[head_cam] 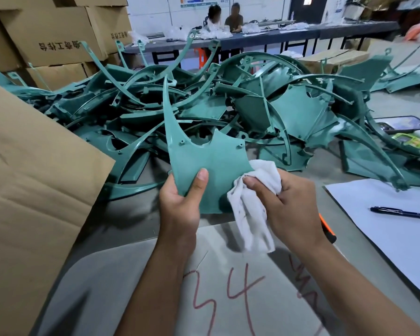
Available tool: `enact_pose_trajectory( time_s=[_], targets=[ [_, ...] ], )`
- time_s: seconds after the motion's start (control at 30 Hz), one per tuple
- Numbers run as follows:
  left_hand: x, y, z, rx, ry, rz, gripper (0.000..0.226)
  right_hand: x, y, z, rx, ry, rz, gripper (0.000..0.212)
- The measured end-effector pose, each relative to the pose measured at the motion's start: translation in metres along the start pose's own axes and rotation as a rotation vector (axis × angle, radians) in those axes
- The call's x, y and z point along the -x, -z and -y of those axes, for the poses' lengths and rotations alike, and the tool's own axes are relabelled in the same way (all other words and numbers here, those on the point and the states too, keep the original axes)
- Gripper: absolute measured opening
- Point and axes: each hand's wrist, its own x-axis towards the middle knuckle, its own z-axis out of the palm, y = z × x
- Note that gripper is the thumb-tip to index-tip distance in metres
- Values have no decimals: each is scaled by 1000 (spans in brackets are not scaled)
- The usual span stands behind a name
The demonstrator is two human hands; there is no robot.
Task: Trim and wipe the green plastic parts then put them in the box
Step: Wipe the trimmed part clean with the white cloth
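Note:
My left hand [181, 200] grips the lower left edge of a green plastic part [209, 157], thumb on its face, and holds it upright above the table. The part has a flat shield-like body and a long thin arm rising at its left. My right hand [289, 202] holds a white cloth [252, 214] bunched against the part's lower right corner; the cloth's tail hangs down. A large heap of similar green parts [252, 103] lies behind on the table. A cardboard box flap [34, 178] stands at the left.
An orange-and-black tool [327, 232] pokes out from under my right wrist. White paper [386, 214] with a black pen [401, 212] lies at the right. A phone [403, 124] and a green packet [407, 139] sit further right. Cardboard boxes [51, 32] stack at back left; two people sit at a far table.

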Motion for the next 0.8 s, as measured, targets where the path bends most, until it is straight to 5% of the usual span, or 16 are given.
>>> enact_pose_trajectory(
  time_s=[0.27, 0.43, 0.5, 0.67, 0.8],
  targets=[
    [9, -18, -3, 99, -56, 43, 34, 7, -8, 12, -218, -185, -315, 47],
    [7, -11, -5, 108, -59, -100, 22, -7, -1, 7, -627, -410, -580, 25],
    [4, -5, -8, 94, -53, -155, 30, -10, 5, 0, -483, -400, -519, 17],
    [2, -4, -6, 70, -56, -175, 34, 1, -5, 1, -427, -230, 123, 28],
    [5, -7, -4, 33, -60, -144, 35, 1, -6, 4, -258, -192, 4, 15]
  ],
)
